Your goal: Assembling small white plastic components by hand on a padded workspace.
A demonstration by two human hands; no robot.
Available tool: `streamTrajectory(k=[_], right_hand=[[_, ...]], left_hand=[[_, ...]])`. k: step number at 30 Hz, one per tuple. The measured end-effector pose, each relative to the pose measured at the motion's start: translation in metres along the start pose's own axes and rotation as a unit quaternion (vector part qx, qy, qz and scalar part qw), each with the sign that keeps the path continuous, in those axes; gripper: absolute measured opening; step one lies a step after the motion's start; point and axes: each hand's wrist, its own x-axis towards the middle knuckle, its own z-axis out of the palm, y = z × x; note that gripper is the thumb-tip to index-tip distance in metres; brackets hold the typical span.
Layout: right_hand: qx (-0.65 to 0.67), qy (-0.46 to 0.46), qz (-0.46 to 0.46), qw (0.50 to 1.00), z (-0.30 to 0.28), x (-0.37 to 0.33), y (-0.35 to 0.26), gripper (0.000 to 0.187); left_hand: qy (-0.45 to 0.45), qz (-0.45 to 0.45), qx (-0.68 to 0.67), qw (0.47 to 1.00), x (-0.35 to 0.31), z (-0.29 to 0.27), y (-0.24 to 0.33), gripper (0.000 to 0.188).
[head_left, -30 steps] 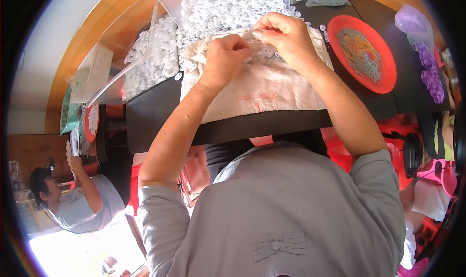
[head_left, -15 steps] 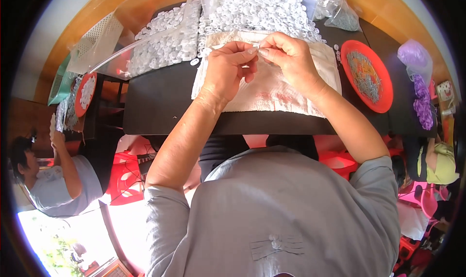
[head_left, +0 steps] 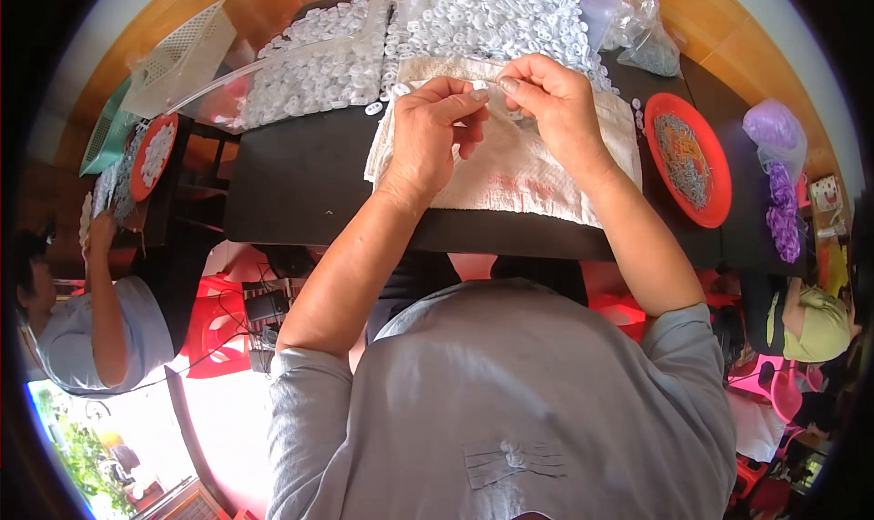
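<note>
My left hand (head_left: pixel 426 136) pinches a small white plastic piece (head_left: pixel 480 86) between thumb and forefinger, its other fingers curled. Just to its right, my right hand (head_left: pixel 560 106) has thumb and forefinger pressed together; whatever they hold is too small to make out. A narrow gap separates the two sets of fingertips. Both hands are raised over a cream cloth (head_left: pixel 510 188) with reddish stains on the dark table (head_left: pixel 291 183). Beyond them lies a large heap of similar white pieces (head_left: pixel 314 74), each with a dark hole.
At right stands a red plate (head_left: pixel 719 169) of thin metal pins and some orange bits. Clear bags (head_left: pixel 651 46) and a purple bag (head_left: pixel 772 128) lie farther off. A clear plastic bin (head_left: pixel 205 106) sits at left. Another person (head_left: pixel 105 324) works at the far left.
My fingertips, close together before, have drawn slightly apart, the right hand moving right. The white piece in my left hand now shows more plainly. The whole view has shifted a little.
</note>
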Motion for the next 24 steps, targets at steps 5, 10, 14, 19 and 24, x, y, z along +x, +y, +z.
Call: streamTrajectory(k=[5,10,14,19,24], right_hand=[[0.023,-0.006,-0.006,1.000,0.0013,-0.0015,0.0091,0.007],[0.010,0.015,-0.027,0.999,0.0049,-0.0061,0.0038,0.007],[0.008,0.020,-0.044,0.999,0.0048,-0.0066,0.0065,0.006],[-0.010,0.017,-0.060,0.998,0.0051,-0.0067,0.0095,0.006],[-0.037,0.026,-0.060,0.997,0.0045,-0.0086,0.0066,0.006]], left_hand=[[0.000,0.009,0.030,1.000,-0.0018,0.0055,0.0012,0.011],[0.016,0.019,0.038,0.999,-0.0024,0.0047,-0.0010,0.011],[0.020,0.027,0.041,0.999,-0.0026,0.0058,-0.0031,0.011],[0.013,0.033,0.043,0.998,-0.0022,0.0060,-0.0059,0.011],[0.011,0.035,0.036,0.999,-0.0025,0.0068,-0.0072,0.011]])
